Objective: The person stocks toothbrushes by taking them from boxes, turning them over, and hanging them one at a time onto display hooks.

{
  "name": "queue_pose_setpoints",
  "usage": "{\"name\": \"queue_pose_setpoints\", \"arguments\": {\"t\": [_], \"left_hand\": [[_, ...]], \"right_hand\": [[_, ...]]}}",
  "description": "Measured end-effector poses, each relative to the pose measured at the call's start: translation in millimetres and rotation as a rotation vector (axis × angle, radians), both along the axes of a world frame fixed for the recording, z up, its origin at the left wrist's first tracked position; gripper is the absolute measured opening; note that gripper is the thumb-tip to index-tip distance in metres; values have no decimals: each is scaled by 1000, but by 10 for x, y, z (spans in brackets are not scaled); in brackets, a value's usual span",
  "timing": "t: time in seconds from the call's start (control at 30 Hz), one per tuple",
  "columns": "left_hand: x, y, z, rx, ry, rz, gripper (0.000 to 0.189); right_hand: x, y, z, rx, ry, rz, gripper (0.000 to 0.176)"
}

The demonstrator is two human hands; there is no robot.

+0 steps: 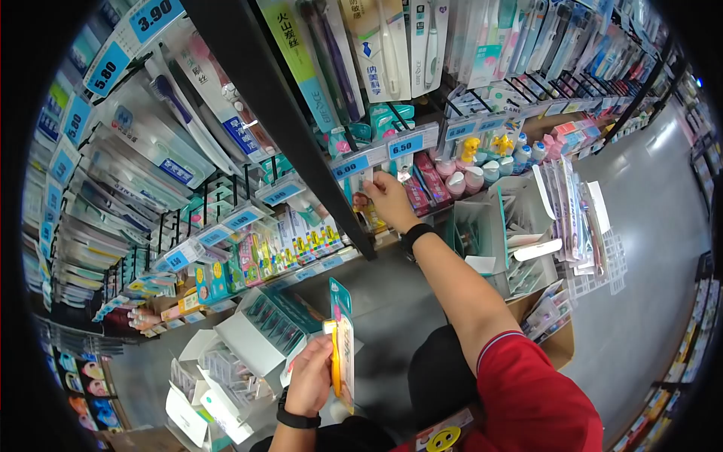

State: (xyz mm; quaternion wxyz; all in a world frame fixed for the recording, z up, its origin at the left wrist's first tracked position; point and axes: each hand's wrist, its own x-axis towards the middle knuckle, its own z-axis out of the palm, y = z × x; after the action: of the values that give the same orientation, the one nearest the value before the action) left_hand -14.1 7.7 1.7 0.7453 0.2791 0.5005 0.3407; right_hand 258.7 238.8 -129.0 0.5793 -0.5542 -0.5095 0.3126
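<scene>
My left hand is low in the middle of the view, its fingers pinched on a carded blister pack with a teal top and a yellow edge, seen nearly side-on. My right hand reaches up to the shelf, just below the blue 6.00 price label. Its thumb and fingertips are pressed together by a small pale package; what they hold, if anything, is too small to make out. Pink boxes stand on the shelf right of that hand.
Hanging toothbrush packs fill the racks above. A dark upright post crosses the shelf left of my right hand. Opened cartons lie at lower left. More cartons and a white basket stand at right.
</scene>
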Motion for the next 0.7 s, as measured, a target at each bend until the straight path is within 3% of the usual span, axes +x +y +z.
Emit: {"name": "queue_pose_setpoints", "arguments": {"t": [0.23,0.7], "left_hand": [[3,-51,19,73,-22,8,23],[208,-82,137,267,-28,87,25]], "right_hand": [[176,-516,337,38,219,148,14],[334,-870,479,-65,223,224,18]]}}
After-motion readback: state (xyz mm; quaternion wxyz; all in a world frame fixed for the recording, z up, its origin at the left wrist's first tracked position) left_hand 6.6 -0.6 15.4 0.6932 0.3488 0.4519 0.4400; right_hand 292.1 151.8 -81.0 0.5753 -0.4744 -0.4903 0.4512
